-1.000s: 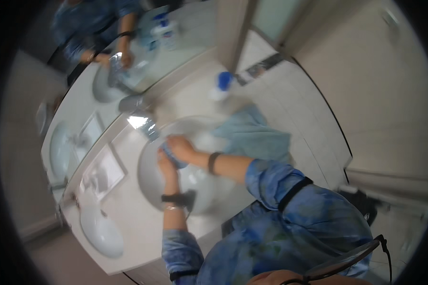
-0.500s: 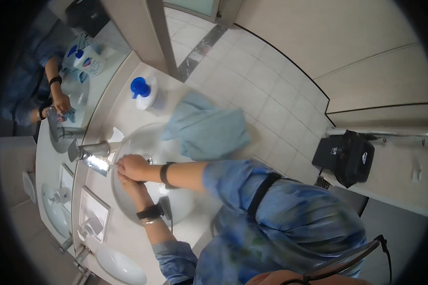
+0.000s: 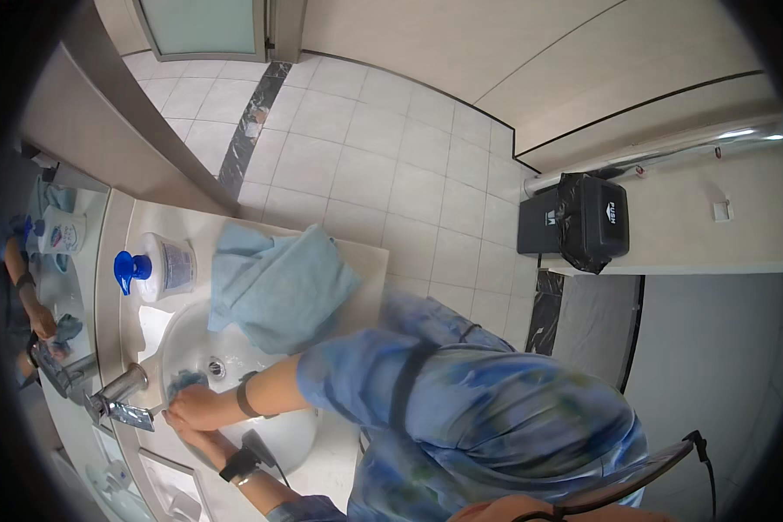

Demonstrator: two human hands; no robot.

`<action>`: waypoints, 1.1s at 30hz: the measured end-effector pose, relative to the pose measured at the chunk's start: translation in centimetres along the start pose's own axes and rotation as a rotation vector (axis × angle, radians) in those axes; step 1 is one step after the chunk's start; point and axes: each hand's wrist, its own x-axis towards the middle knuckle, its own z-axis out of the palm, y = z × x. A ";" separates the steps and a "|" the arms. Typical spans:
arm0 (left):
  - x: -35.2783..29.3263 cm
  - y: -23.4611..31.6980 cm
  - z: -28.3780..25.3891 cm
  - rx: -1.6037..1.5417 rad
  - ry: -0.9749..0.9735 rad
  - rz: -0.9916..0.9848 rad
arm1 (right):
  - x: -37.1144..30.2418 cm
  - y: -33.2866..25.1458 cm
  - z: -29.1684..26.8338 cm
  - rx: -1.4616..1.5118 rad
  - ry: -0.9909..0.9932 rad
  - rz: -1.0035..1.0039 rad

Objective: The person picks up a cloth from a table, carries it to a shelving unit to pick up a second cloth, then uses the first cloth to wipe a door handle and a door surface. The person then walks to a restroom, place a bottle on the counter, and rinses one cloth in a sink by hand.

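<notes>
Over the white sink basin point(image 3: 297, 432), my right hand point(image 3: 198, 407) and my left hand point(image 3: 181, 428) are pressed together, both closed. A small wet-looking blue-grey cloth point(image 3: 187, 380) sticks out beside my right hand, towards the drain point(image 3: 217, 369). The mirror also shows this cloth at the hands. My left fingers are partly covered by the right hand. Just left of the hands is the chrome faucet point(image 3: 127, 383), its spout side almost at my fingers. Whether water runs is hard to tell. A larger light-blue towel point(image 3: 278, 283) lies crumpled over the basin's far rim and the counter.
A white pump bottle with blue top point(image 3: 165, 268) stands on the counter by the mirror point(image 3: 70, 348). A white-framed tray point(image 3: 170, 487) lies left of my left arm. Behind, a black bin point(image 3: 574, 224) stands by the wall on the right, beyond the tiled floor point(image 3: 383, 174).
My view has turned, so the sink and counter sit lower and further left. The hands remain together by the faucet, and the small cloth now shows beside the right hand.
</notes>
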 end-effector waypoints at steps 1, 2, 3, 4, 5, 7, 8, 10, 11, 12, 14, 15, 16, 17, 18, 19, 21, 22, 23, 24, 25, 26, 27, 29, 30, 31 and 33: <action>1.3 -2.7 -3.9 -0.131 -0.076 0.058 | -0.1 -1.0 1.1 -0.026 0.030 -0.046; 0.2 -2.4 -2.9 -0.135 -0.046 0.077 | 0.4 -0.6 0.2 0.004 -0.028 0.027; -2.0 -1.9 -0.5 -0.109 -0.015 0.166 | 0.9 -0.5 -0.4 0.032 -0.101 0.099; -3.2 -0.1 5.6 -0.039 -0.073 0.262 | 2.6 3.9 -1.6 0.110 0.090 -0.115; -3.0 -0.2 6.3 -0.036 -0.080 0.225 | 3.0 5.4 -2.8 0.103 0.127 -0.100; -0.2 -2.8 0.0 0.026 -0.021 0.250 | 1.8 2.9 -1.7 -0.022 -0.005 -0.196; 0.2 -2.1 1.4 -0.181 0.046 0.143 | 1.6 2.5 -1.4 -0.142 -0.120 -0.132; 0.6 -3.3 -1.6 -0.256 0.048 0.144 | 0.0 0.2 0.3 -0.074 -0.204 -0.130; -0.6 -2.3 -0.5 -0.264 0.056 0.163 | 0.6 -0.1 -0.4 0.083 -0.232 -0.057; -1.6 -1.6 2.1 -0.272 0.047 0.176 | 1.7 1.0 -1.1 -0.079 -0.237 -0.167; -1.5 -1.6 4.0 -0.362 0.067 0.103 | 4.1 4.0 -2.3 -0.129 -0.169 -0.042; -1.1 -2.2 3.2 -0.360 -0.056 0.083 | 4.7 4.3 -2.8 -0.049 -0.190 0.032; -1.4 -1.9 4.0 -0.421 -0.021 0.041 | 5.1 5.2 -3.3 0.022 -0.197 0.123; -1.3 -0.6 4.7 -0.475 0.015 0.030 | 5.4 5.4 -3.4 0.022 -0.206 0.111; -1.8 -0.3 4.7 -0.537 0.061 0.015 | 4.9 5.7 -3.1 0.340 -0.213 0.234; -1.8 -0.9 4.0 -0.546 0.077 0.023 | 4.4 5.9 -2.9 0.656 -0.214 0.363; -1.6 -1.7 3.3 -0.608 0.011 0.214 | 3.6 5.8 -3.2 0.954 -0.397 0.564; -1.7 -2.2 2.9 -0.615 0.020 0.221 | 3.2 5.8 -3.3 1.254 -0.563 0.774; -2.3 -2.0 3.1 -0.448 0.082 0.313 | 2.4 4.0 -4.4 1.218 -0.576 0.908; -2.6 -1.7 3.8 -0.272 0.134 0.402 | 2.1 4.0 -4.3 1.212 -0.580 0.906; -2.3 -2.0 4.8 -0.203 0.263 0.487 | 1.9 4.0 -4.2 1.202 -0.553 0.911; -2.0 -1.6 5.7 -0.207 0.259 0.489 | 1.7 4.1 -4.2 1.196 -0.519 0.917; -2.2 -1.0 6.3 -0.019 0.324 0.529 | 1.4 2.4 -4.2 1.017 -0.427 0.887; -1.5 -0.7 7.3 0.186 0.417 0.540 | 1.6 6.5 -1.4 1.050 -0.373 0.820; -1.0 -0.6 8.0 0.185 0.413 0.541 | 1.7 8.2 -0.6 1.084 -0.316 0.759; -0.8 -0.7 7.9 0.171 0.461 0.574 | 1.5 7.8 -0.3 1.077 -0.334 0.769; -1.1 0.1 8.4 0.153 0.541 0.604 | 1.3 6.8 -0.8 0.586 -0.274 0.590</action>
